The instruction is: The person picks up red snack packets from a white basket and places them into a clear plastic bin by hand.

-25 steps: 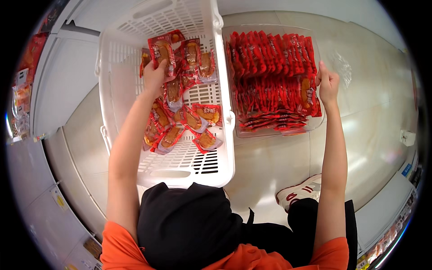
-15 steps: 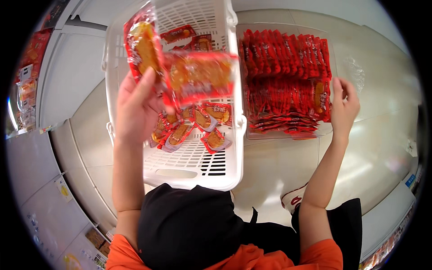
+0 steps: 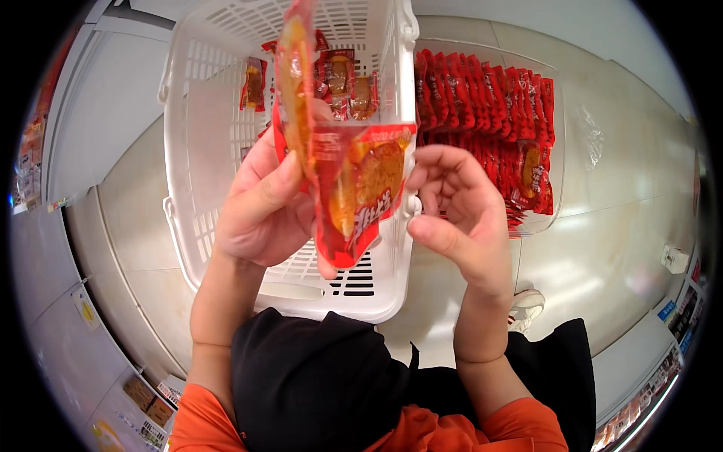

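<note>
My left hand (image 3: 263,200) is closed around two red snack packets over the white basket. One red packet (image 3: 295,90) stands upright between thumb and fingers. The other packet (image 3: 369,188), with a see-through front showing brown-orange food, fans out to the right. My right hand (image 3: 471,215) is beside that packet's right edge, fingers curved and apart from the thumb, with nothing visible in it. Below the held packets, the white slatted basket (image 3: 199,143) holds several loose packets (image 3: 339,71) of the same kind; my hands and the held packets cover part of it.
To the right of the basket, a clear plastic bin (image 3: 559,151) holds tightly lined rows of red packets (image 3: 489,94). A crumpled clear wrapper (image 3: 591,135) lies on the tiled floor (image 3: 617,218). My shoe (image 3: 526,309) is on the floor below the bin. Shelving borders both sides.
My right hand has moved left from the bin's right edge to beside the held packets. My left hand has come slightly right and lower, with the packets turned more upright.
</note>
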### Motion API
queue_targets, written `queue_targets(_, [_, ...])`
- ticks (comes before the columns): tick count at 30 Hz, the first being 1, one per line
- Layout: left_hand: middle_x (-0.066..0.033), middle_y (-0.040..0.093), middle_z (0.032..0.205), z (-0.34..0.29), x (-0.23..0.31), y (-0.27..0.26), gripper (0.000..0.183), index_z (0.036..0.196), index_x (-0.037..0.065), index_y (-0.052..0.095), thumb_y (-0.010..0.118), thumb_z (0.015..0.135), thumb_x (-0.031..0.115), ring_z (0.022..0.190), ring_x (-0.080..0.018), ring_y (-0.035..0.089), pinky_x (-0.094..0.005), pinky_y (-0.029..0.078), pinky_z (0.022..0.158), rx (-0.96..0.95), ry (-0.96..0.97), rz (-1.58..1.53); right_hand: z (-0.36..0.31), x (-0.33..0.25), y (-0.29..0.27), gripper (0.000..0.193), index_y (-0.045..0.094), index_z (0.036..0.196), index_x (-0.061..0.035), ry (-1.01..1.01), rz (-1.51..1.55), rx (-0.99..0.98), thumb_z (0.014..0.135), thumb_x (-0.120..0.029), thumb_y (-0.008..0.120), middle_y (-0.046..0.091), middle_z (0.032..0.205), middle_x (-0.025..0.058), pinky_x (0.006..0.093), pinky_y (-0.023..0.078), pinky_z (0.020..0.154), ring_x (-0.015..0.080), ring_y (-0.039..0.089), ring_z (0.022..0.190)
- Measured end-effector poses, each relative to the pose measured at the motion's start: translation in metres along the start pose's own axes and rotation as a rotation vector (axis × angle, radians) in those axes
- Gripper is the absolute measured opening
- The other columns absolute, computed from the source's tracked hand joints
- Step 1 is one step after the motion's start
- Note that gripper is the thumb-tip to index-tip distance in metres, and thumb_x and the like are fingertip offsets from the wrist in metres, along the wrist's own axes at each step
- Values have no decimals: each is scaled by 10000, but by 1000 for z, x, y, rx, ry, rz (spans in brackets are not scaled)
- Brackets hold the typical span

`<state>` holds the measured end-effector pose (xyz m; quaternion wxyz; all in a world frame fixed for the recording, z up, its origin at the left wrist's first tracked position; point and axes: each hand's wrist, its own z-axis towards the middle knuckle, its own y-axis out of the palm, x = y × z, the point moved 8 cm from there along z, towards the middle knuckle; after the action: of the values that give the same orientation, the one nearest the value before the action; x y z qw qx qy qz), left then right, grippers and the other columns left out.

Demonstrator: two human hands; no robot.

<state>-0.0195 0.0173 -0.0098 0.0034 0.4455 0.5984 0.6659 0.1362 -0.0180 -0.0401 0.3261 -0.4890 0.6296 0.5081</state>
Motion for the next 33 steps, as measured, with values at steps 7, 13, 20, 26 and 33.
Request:
queue_targets(7, [-159, 488, 1248, 6, -7, 7, 459, 1359, 29, 254, 450, 964, 155, 980, -234, 620, -384, 596, 688, -22, 13, 98, -2, -13, -8, 283, 549, 1034, 7, -108, 378, 25, 789, 9, 692, 640, 926, 56, 226, 474, 707, 81, 580, 794])
queue_targets(13, [-141, 584, 1116, 9, -30, 1, 386, 1319, 11, 336, 432, 979, 164, 911, -220, 642, -391, 602, 662, 163, -129, 344, -5, -25, -48, 224, 586, 1027, 10, -295, 362, 268, 822, -17, 672, 658, 888, 65, 204, 480, 614, 68, 605, 745])
queue_targets(20, [-127, 630, 962, 14, -48, -2, 277, 1182, -25, 473, 429, 984, 164, 777, -164, 641, -327, 570, 680, 178, -297, 653, -34, -62, -187, 174, 669, 974, 35, -300, -599, 776, 863, -98, 648, 673, 839, 43, 217, 432, 626, 64, 543, 663])
queue_targets(26, [-22, 603, 801, 13, -52, 1, 174, 1028, 0, 569, 557, 940, 149, 702, -66, 577, -235, 490, 639, 114, -300, 653, -26, -25, -205, 184, 680, 900, 21, 18, -1176, 770, 813, -137, 642, 682, 764, 131, 316, 470, 625, 227, 609, 611])
queue_targets(33, [-12, 599, 810, 12, -50, 0, 161, 1023, -2, 567, 556, 938, 135, 710, -58, 576, -225, 490, 647, 108, -284, 691, -10, -11, -195, 139, 709, 765, -84, -1, -1330, 885, 784, -220, 687, 645, 640, 42, 333, 368, 781, 202, 569, 641])
